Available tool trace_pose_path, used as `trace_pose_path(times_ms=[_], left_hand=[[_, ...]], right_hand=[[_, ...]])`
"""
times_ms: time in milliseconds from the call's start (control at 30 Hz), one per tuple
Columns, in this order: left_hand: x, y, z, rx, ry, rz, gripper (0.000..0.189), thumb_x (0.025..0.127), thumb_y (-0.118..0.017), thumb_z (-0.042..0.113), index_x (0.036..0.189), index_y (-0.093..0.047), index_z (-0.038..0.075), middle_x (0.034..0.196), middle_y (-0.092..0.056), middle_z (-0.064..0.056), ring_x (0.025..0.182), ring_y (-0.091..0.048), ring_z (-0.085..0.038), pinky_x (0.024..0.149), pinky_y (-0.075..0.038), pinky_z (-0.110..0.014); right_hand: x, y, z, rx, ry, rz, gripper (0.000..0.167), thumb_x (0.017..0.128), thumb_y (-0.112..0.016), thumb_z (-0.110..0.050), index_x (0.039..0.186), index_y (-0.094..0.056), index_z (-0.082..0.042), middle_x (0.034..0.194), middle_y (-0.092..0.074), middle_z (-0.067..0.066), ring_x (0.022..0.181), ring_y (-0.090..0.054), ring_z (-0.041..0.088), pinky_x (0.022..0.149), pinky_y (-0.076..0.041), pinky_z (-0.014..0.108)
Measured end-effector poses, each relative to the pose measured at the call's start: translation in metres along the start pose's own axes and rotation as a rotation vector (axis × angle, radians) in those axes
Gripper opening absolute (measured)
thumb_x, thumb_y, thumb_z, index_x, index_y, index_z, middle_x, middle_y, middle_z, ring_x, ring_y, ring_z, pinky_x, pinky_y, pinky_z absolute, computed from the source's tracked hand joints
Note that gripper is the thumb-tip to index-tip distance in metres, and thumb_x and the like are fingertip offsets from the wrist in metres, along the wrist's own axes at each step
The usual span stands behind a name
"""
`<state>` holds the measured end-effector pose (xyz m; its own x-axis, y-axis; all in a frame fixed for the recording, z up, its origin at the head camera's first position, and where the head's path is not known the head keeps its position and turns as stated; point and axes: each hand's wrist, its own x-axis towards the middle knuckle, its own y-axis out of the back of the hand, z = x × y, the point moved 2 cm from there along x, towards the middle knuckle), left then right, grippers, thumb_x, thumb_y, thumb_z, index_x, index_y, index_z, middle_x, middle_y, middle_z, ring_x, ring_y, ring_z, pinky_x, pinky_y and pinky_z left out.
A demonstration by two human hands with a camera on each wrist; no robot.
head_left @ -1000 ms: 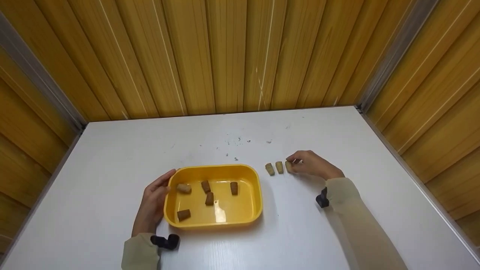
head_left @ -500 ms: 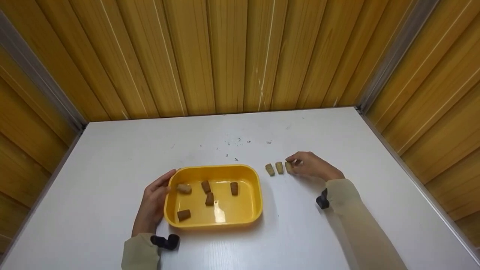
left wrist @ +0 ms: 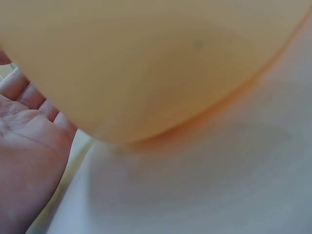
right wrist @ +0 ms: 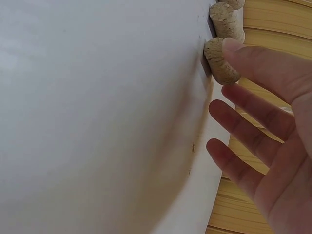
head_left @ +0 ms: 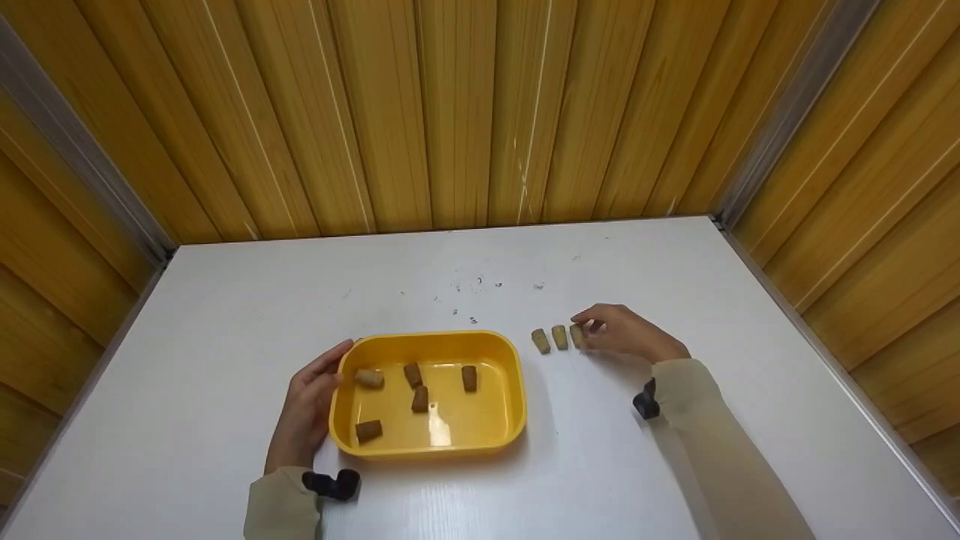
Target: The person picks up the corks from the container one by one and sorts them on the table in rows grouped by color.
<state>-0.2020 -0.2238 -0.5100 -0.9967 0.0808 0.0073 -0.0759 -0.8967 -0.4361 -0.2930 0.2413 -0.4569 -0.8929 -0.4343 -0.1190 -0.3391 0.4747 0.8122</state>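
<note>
At the left end of a yellow plastic tub (head_left: 427, 452), my left hand (head_left: 304, 405) grips the wall, thumb at the rim and fingers outside. The left wrist view shows this palm (left wrist: 34, 146) beside the blurred tub. To the tub's right, three pale tapered cork stoppers lie in a row: a left one (head_left: 541, 341), a middle one (head_left: 559, 337) and a right one (head_left: 577, 335). My right hand (head_left: 626, 332) pinches the right cork stopper. In the right wrist view the thumb presses this cork stopper (right wrist: 218, 58); the index finger is mostly hidden, the other fingers are spread.
Inside the tub lie several brown cork stoppers, one (head_left: 469, 378) toward the right, and a paler stopper (head_left: 369, 378) near the left wall. Dark specks (head_left: 480, 281) mark the white table (head_left: 247, 315) behind. Wood-look panels (head_left: 457, 112) enclose the back and sides.
</note>
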Motion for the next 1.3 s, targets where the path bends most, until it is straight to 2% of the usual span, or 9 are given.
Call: trace_pose_path(times_ms=[133, 333, 500, 767, 933, 1300], left_hand=[[0.000, 0.000, 0.000, 0.003, 0.001, -0.005, 0.053, 0.090, -0.039, -0.008, 0.143, -0.037, -0.005, 0.135, -0.058, 0.001, 0.127, -0.054, -0.013, 0.106, -0.042, -0.032], [-0.001, 0.000, 0.001, -0.003, -0.012, -0.014, 0.053, 0.091, -0.037, -0.008, 0.143, -0.035, -0.007, 0.133, -0.059, 0.001, 0.126, -0.054, -0.013, 0.106, -0.042, -0.032], [-0.001, 0.000, 0.000, 0.002, -0.016, -0.012, 0.052, 0.090, -0.038, -0.008, 0.143, -0.036, -0.007, 0.133, -0.059, 0.002, 0.126, -0.054, -0.013, 0.106, -0.042, -0.032], [0.000, 0.001, 0.000, 0.009, -0.009, -0.010, 0.052, 0.091, -0.038, -0.008, 0.143, -0.036, -0.007, 0.135, -0.057, 0.001, 0.127, -0.053, -0.012, 0.107, -0.042, -0.031], [0.000, 0.001, 0.001, 0.016, 0.001, 0.003, 0.052, 0.090, -0.039, -0.007, 0.142, -0.039, -0.005, 0.137, -0.056, 0.001, 0.128, -0.052, -0.012, 0.106, -0.042, -0.030], [-0.001, 0.001, 0.000, 0.024, -0.004, -0.002, 0.052, 0.091, -0.040, -0.006, 0.143, -0.039, -0.004, 0.137, -0.055, 0.000, 0.128, -0.052, -0.012, 0.106, -0.043, -0.029]], right_hand=[[0.000, 0.001, -0.001, 0.003, -0.002, -0.006, 0.041, 0.087, -0.064, -0.011, 0.127, -0.060, -0.001, 0.123, -0.064, 0.014, 0.108, -0.059, 0.030, 0.095, -0.050, 0.046], [0.000, 0.005, -0.005, -0.004, -0.068, -0.022, 0.041, 0.090, -0.061, -0.016, 0.130, -0.059, -0.006, 0.127, -0.062, 0.011, 0.114, -0.055, 0.030, 0.101, -0.046, 0.050], [0.002, 0.009, -0.012, -0.010, -0.092, -0.012, 0.044, 0.089, -0.065, -0.022, 0.130, -0.060, -0.010, 0.129, -0.060, 0.010, 0.119, -0.052, 0.031, 0.105, -0.042, 0.052], [0.004, 0.014, -0.032, -0.037, 0.046, 0.024, 0.042, 0.088, -0.067, -0.017, 0.128, -0.060, -0.004, 0.127, -0.062, 0.016, 0.115, -0.055, 0.033, 0.101, -0.046, 0.051], [0.009, 0.015, -0.051, -0.020, 0.055, 0.011, 0.041, 0.089, -0.066, -0.015, 0.128, -0.060, -0.006, 0.128, -0.061, 0.016, 0.119, -0.053, 0.035, 0.104, -0.044, 0.052], [0.021, 0.009, -0.097, -0.023, 0.121, -0.016, 0.040, 0.088, -0.068, -0.021, 0.127, -0.063, -0.013, 0.126, -0.064, 0.009, 0.118, -0.056, 0.029, 0.104, -0.047, 0.045]])
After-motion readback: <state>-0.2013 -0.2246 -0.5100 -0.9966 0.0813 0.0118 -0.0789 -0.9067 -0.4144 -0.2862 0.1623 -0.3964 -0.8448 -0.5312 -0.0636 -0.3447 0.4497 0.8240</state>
